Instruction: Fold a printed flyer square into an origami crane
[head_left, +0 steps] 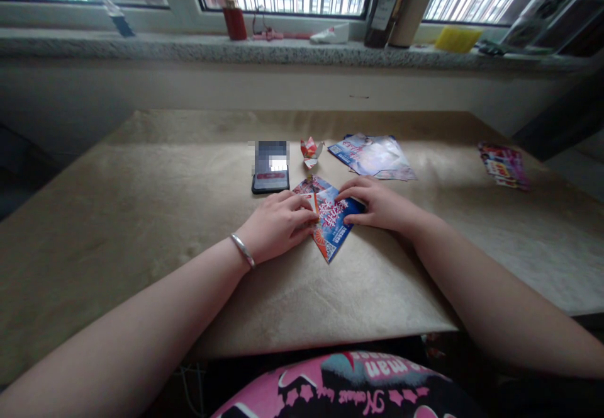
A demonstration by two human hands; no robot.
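A folded sheet of blue and red printed paper [333, 223] lies on the beige table [141, 216], pointed toward me. My left hand [278, 224], with a silver bangle on the wrist, presses on the paper's left edge with its fingers curled together. My right hand [377, 204] rests on the paper's right side, fingers flat and pressing it down. A small folded red and white paper figure [311, 150] stands just beyond the hands.
A dark phone [270, 169] lies left of the paper figure. Glossy printed sheets [372, 155] lie at the back right, another colourful leaflet [504, 165] far right. The windowsill holds a red cup [234, 22], a dark jar [384, 9] and a yellow item [457, 38].
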